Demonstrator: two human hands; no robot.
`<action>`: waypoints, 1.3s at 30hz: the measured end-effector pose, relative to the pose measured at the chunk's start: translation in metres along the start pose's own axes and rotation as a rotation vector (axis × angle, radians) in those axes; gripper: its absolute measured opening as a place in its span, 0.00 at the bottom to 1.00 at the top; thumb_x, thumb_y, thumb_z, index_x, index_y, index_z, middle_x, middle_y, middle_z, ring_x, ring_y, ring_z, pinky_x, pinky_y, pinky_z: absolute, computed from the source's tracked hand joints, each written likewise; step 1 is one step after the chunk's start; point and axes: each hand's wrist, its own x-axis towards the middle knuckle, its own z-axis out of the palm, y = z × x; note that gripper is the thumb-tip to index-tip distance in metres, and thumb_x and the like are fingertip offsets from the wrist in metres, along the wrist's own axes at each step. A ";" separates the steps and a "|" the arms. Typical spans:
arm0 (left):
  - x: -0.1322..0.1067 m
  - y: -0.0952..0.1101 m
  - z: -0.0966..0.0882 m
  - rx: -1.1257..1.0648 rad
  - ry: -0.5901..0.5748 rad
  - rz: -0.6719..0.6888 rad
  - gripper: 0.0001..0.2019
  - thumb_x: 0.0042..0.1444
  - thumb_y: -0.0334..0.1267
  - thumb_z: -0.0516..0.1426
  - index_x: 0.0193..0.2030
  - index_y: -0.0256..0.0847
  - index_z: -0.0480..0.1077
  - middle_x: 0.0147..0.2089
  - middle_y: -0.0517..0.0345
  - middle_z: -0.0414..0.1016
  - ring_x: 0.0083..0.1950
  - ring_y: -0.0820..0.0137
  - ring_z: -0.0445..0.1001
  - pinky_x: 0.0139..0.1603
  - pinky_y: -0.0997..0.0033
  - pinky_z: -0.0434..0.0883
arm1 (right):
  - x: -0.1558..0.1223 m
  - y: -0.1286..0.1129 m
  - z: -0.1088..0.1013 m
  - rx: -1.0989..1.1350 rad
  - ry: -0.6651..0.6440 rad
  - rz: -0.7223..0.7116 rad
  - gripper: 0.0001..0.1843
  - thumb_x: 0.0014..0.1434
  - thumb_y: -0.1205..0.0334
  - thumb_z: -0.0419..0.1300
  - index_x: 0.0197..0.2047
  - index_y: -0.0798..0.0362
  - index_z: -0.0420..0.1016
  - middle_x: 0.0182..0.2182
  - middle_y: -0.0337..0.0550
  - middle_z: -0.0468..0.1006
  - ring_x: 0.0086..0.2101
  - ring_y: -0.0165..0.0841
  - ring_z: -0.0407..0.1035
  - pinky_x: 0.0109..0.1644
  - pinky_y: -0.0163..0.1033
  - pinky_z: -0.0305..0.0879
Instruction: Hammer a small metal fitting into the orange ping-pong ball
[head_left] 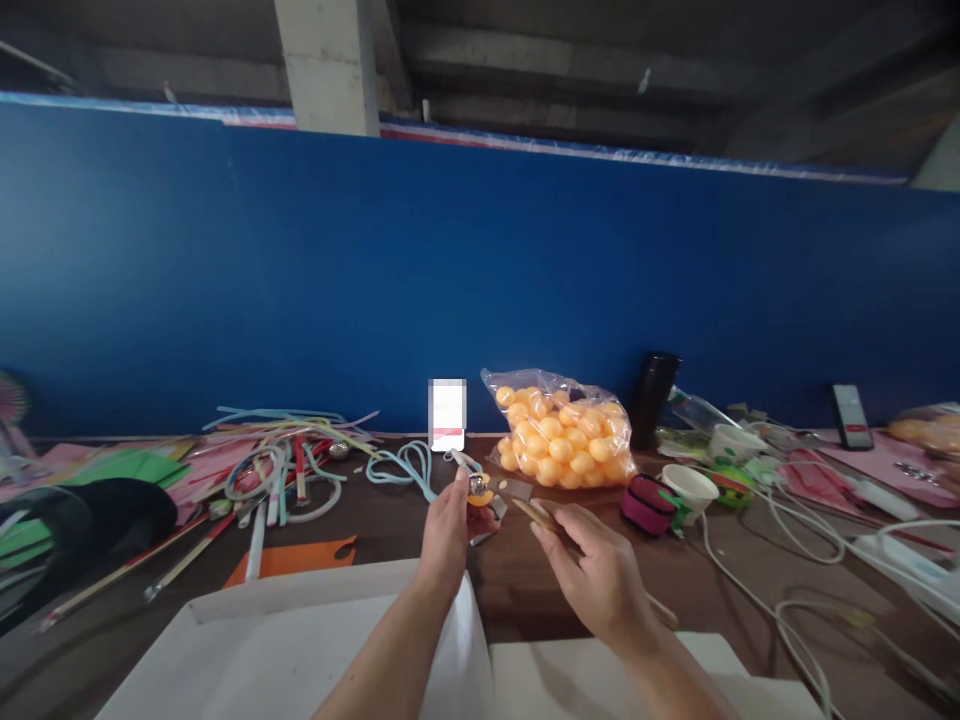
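Observation:
My left hand (448,528) is closed in a pinch on a small orange piece with a metal part (478,488), held just above the brown table (390,530). My right hand (596,565) grips a thin wooden stick (541,515) that points toward that orange piece. Both hands meet near the middle of the view, in front of a clear plastic bag of orange balls (559,430).
Coloured tubes, straws and paper (277,465) lie piled at the left. A white box (300,640) sits below my arms. A magenta pouch (649,503), paper cup (690,490), dark tumbler (654,398), phone (853,415) and white cables (787,570) crowd the right. A blue wall stands behind.

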 end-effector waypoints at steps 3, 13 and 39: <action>0.001 -0.001 0.000 -0.008 -0.004 -0.004 0.26 0.46 0.59 0.60 0.31 0.32 0.74 0.24 0.54 0.72 0.23 0.73 0.70 0.26 0.71 0.72 | 0.000 0.001 0.000 -0.017 -0.023 -0.003 0.11 0.63 0.62 0.55 0.47 0.50 0.75 0.40 0.46 0.80 0.40 0.37 0.75 0.46 0.39 0.72; 0.001 0.000 0.000 -0.005 0.006 -0.007 0.26 0.48 0.58 0.59 0.34 0.31 0.73 0.26 0.53 0.73 0.23 0.74 0.70 0.27 0.70 0.73 | 0.001 0.002 -0.001 0.023 -0.002 -0.001 0.11 0.63 0.63 0.55 0.48 0.50 0.73 0.40 0.46 0.80 0.41 0.37 0.74 0.47 0.38 0.71; 0.002 -0.001 0.000 -0.056 -0.019 -0.020 0.25 0.49 0.57 0.60 0.32 0.31 0.73 0.24 0.56 0.71 0.23 0.74 0.69 0.26 0.71 0.73 | -0.001 0.002 0.001 0.013 -0.038 0.007 0.11 0.63 0.63 0.56 0.48 0.49 0.73 0.41 0.44 0.80 0.42 0.35 0.74 0.47 0.37 0.69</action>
